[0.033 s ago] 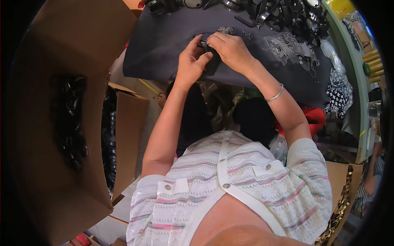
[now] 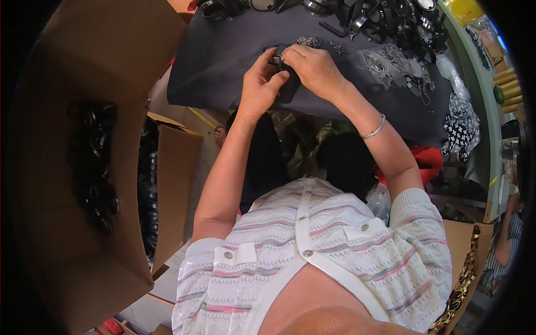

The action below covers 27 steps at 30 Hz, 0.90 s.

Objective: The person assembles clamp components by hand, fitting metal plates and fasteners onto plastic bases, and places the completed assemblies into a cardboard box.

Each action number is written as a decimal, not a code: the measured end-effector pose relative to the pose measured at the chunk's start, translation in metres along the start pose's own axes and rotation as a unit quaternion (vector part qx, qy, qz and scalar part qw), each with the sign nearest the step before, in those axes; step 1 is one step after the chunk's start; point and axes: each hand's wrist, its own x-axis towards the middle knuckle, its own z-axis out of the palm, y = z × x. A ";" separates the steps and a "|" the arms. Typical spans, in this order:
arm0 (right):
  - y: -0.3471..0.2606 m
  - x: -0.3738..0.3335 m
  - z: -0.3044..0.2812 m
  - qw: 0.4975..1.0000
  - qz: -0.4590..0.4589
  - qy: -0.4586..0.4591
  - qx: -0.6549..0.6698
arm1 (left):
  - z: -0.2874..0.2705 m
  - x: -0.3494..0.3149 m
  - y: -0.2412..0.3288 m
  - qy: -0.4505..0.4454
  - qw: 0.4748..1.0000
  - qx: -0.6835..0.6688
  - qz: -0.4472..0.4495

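Note:
Over the near half of the dark cloth-covered table, my left hand (image 2: 261, 89) grips a black strap-like piece (image 2: 288, 89) with a small shiny metal part (image 2: 277, 59). Its fingers curl round the piece, thumb toward the right. My right hand (image 2: 314, 66) pinches at the same metal part from the right; its fingertips are pressed together, and whatever tiny thing they hold is hidden. Just beyond the hands lies a small heap of silvery metal bits (image 2: 307, 42), with a smaller cluster (image 2: 336, 48) beside it.
Black straps with round silvery watch-like heads (image 2: 385, 19) pile up at the far right. Thin metal pieces on clear plastic (image 2: 393, 64) lie nearer. A large cardboard box (image 2: 50, 268) stands left, with black banded items (image 2: 100, 162) inside. Another box (image 2: 460, 240) at right holds gold-coloured bands.

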 end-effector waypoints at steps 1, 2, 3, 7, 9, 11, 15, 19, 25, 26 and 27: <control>0.000 -0.001 -0.001 1.000 0.000 0.000 -0.002 | 0.001 0.001 0.001 -0.001 1.000 -0.001 0.001; 0.000 -0.001 -0.001 1.000 0.002 0.002 0.005 | 0.002 0.001 0.002 -0.011 1.000 -0.008 -0.001; 0.000 -0.002 -0.001 1.000 0.004 0.006 0.011 | 0.003 0.001 0.002 -0.022 1.000 -0.014 -0.002; -0.006 -0.002 0.002 1.000 -0.009 0.025 -0.013 | 0.003 0.002 -0.001 0.005 1.000 -0.024 0.000; -0.005 -0.005 0.005 0.999 -0.006 0.033 -0.011 | 0.007 0.003 0.001 0.023 1.000 -0.009 -0.006; -0.004 -0.007 0.005 0.999 -0.001 0.032 -0.019 | 0.011 0.003 0.003 0.058 0.998 0.014 -0.012; 0.006 -0.009 -0.006 0.995 0.053 0.070 0.048 | 0.008 0.003 0.000 0.075 0.997 0.029 -0.023; 0.060 -0.018 -0.031 0.967 0.234 0.097 -0.021 | 0.012 0.002 0.005 0.074 0.997 0.036 -0.013; 0.087 -0.018 -0.019 0.934 0.306 -0.112 -0.146 | 0.009 0.002 0.003 0.075 0.996 0.048 -0.018; 0.089 -0.018 -0.017 0.935 0.304 -0.111 -0.144 | 0.011 0.003 0.003 0.070 0.997 0.036 -0.014; 0.094 -0.017 -0.015 0.929 0.327 -0.120 -0.126 | 0.011 0.003 0.005 0.068 0.997 0.024 -0.009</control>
